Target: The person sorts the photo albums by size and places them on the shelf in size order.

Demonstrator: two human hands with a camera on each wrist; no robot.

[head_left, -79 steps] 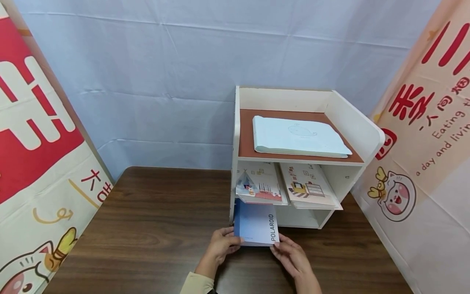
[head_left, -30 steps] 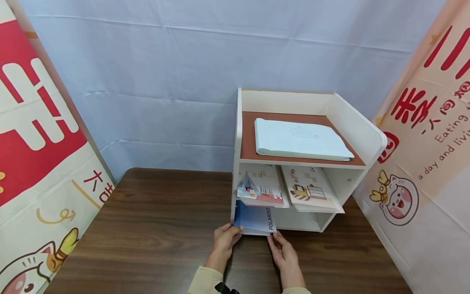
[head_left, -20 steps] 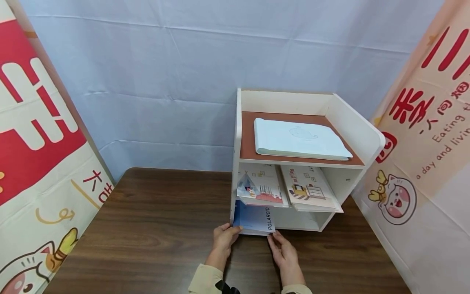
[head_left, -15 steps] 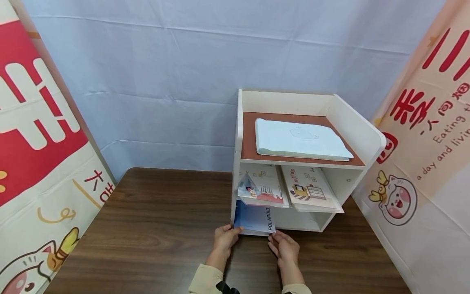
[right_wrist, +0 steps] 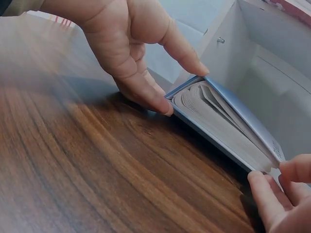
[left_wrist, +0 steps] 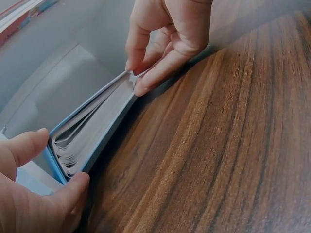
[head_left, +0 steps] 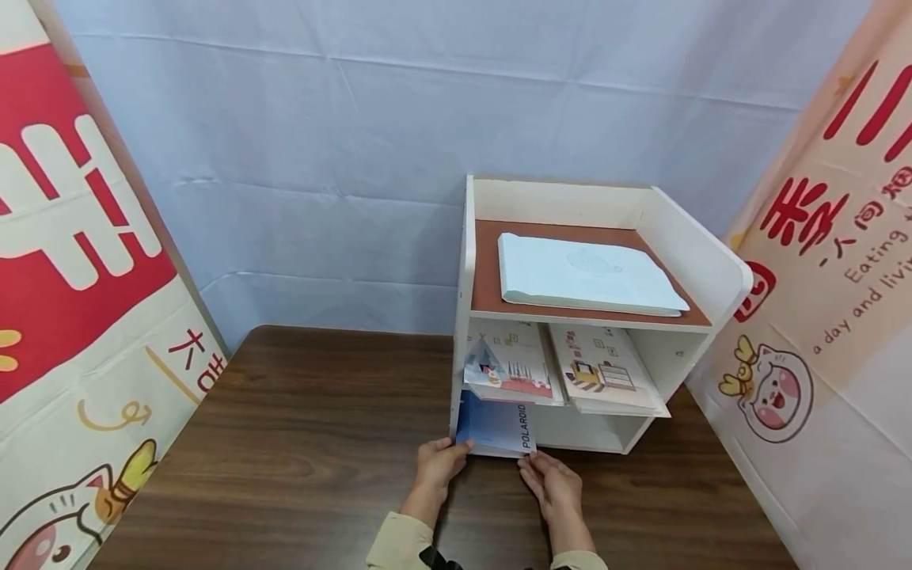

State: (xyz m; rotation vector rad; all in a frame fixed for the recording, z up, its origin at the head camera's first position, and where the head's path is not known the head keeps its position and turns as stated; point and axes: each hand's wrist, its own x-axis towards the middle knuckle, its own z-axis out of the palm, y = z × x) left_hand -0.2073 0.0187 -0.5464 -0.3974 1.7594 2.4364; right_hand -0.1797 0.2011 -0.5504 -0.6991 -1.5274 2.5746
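Observation:
A blue hardcover book [head_left: 495,426] marked POLAROID lies mostly inside the lower left of the white desk shelf [head_left: 594,430], its near edge at the front. My left hand [head_left: 435,467] pinches its near left corner, at the spine, between thumb and fingers. At the near right corner my right hand [head_left: 556,487] pinches the covers. The left wrist view shows the page edges of the book [left_wrist: 92,126] between slightly spread covers, with both hands at its ends. In the right wrist view the book [right_wrist: 228,124] slants above the wooden table, its far end hidden in the shelf.
Directly above are two stacks of picture books, a left one [head_left: 509,364] and a right one [head_left: 606,368], jutting past the middle shelf. A pale blue-white pad [head_left: 587,273] lies on the brown top. The brown wooden table [head_left: 306,427] extends to the left; cloth backdrops surround it.
Since the earliest frame, both hands have moved forward and the book has slid deeper into the lower compartment. Over the last second it stays nearly still; my right fingers shift slightly at the corner.

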